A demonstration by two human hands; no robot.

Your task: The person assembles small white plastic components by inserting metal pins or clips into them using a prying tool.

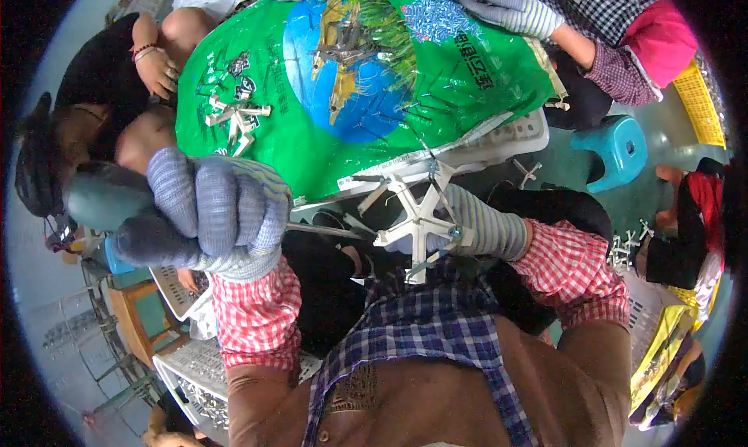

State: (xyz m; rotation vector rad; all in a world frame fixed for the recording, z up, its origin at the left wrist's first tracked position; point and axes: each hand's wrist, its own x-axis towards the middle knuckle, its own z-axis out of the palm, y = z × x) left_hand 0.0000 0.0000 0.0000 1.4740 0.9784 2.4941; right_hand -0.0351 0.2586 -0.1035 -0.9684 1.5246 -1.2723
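Fingers of the left hand (216,213) curled shut around a screwdriver (105,198), while those of the right hand (487,223), partly hidden, gripped from behind a white star-shaped frame (421,218), seemingly part-assembled, with white pieces (238,120), completeness unclear, beyond the left fingers.

Glossy sheet (304,160); matt bracket (421,212), perhaps plastic.

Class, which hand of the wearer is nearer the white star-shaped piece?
Right. The right hand holds the star-shaped piece; the left hand, gripping a tool, is to its left.
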